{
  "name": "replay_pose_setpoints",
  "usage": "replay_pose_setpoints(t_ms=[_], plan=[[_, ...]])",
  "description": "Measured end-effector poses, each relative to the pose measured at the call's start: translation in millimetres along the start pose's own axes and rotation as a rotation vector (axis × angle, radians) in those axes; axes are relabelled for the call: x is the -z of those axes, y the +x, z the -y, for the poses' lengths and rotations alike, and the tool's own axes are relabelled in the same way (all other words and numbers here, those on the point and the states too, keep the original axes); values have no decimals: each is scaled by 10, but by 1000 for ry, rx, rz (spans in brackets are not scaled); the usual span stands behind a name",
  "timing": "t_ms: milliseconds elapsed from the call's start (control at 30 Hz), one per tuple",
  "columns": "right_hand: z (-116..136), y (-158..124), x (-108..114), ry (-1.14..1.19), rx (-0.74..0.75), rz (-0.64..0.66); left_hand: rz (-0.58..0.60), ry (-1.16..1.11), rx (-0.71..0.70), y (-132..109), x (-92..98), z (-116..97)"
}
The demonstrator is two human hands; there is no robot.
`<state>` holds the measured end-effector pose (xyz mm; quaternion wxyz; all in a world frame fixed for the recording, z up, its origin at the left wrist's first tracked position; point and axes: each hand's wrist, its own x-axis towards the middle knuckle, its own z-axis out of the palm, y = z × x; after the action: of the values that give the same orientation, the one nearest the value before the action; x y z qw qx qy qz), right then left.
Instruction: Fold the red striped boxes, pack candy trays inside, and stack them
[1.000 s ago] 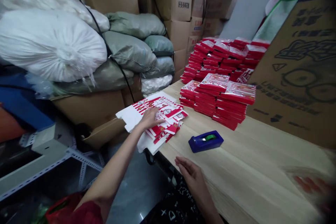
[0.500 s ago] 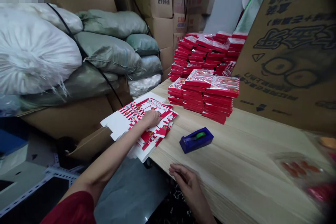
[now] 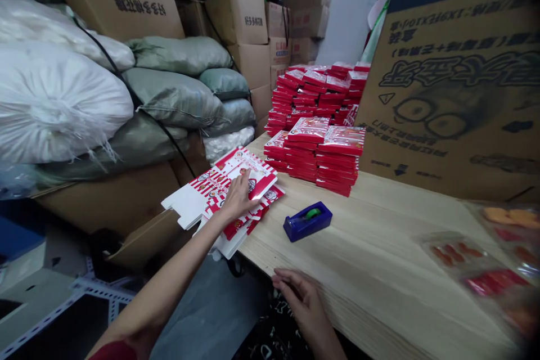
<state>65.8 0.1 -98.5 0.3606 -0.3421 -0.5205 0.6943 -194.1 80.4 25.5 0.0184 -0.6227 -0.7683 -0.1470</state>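
Red-striped flat cardboard box blanks [image 3: 253,167] directly under the left fingers [image 3: 243,191]

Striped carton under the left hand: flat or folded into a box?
Flat, not built up: the red-and-white striped carton blank lies spread under the left hand, its white end flap showing no raised walls.

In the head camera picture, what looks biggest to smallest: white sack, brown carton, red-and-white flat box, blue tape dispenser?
1. Tie: bulging white woven sack and brown printed cardboard carton look alike; the carton's nearness makes it unsure.
2. Flat red-and-white striped paperboard box
3. Blue plastic tape dispenser
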Motion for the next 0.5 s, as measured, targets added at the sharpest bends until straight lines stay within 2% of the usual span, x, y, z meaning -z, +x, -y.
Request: replay_pose_setpoints(t_ms=[33,100,133,200,300,400,500], plan=[[57,-14,23,18,-8,0,-44,-21,-44,-127,74,-81],[218,-49,108,95,-25,4,-158,-129,-251,-458,208,-295],[317,-72,177,150,-29,-2,-176,-165,-338,-649,260,-419],[522,-134,372,250,-39,-70,-80,-209,-524,-1033,320,-669],[747,-295,736,201,-119,-191,205,-315,-751,-1497,272,-987],[763,-537,1003,46,-107,-298,365,-450,-886,-1781,47,-1198],[607,-784,1064,-68,-41,-429,447,-519,-966,-1951,-236,-1314]])
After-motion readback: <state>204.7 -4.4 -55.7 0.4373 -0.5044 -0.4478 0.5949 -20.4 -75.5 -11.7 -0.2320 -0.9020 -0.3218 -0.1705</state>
